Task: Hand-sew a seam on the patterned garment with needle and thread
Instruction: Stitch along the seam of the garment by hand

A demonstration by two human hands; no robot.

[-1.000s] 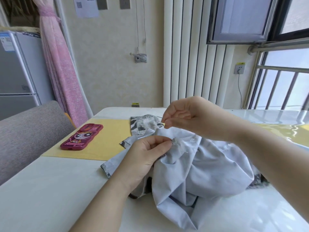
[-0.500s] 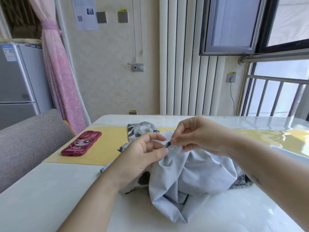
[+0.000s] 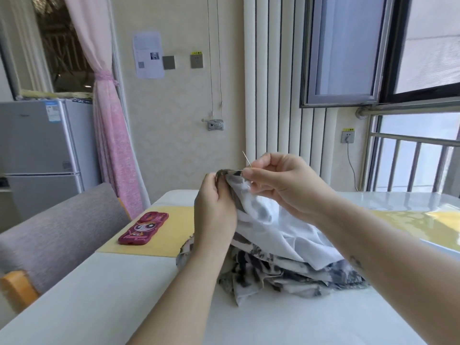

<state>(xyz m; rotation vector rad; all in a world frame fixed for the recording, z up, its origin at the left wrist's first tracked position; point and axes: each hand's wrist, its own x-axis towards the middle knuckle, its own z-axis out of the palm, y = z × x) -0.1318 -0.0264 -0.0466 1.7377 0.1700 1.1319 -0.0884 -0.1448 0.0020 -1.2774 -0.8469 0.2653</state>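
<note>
- Head view, nearest: white tabletop (image 3: 119, 302) at 7 o'clock. The patterned garment (image 3: 286, 247) lies heaped on it at centre, pale inside up, print showing underneath.
- Left hand (image 3: 215, 212): grip clamped on the seam edge. The edge is now lifted clear of the heap; half a second ago it sat low against the cloth.
- Right hand (image 3: 281, 183): thumb and forefinger pinched together on the needle (image 3: 246, 159). It is now raised, tip towards 11 o'clock; before, it was down at the fabric. The thread is too fine to see.
- Reading: a stitch is likely being drawn through, with more seam probably to go.
- Red phone (image 3: 143, 229) on yellow mat (image 3: 174, 235), at 10 o'clock of the garment, well apart.
- Grey sofa back (image 3: 57, 232) at 9 o'clock, with the fridge (image 3: 37, 150) and pink curtain (image 3: 112, 145) beyond.
- Ribbed white panel (image 3: 273, 95) at 12 o'clock, window (image 3: 348, 46) at 2 o'clock.
</note>
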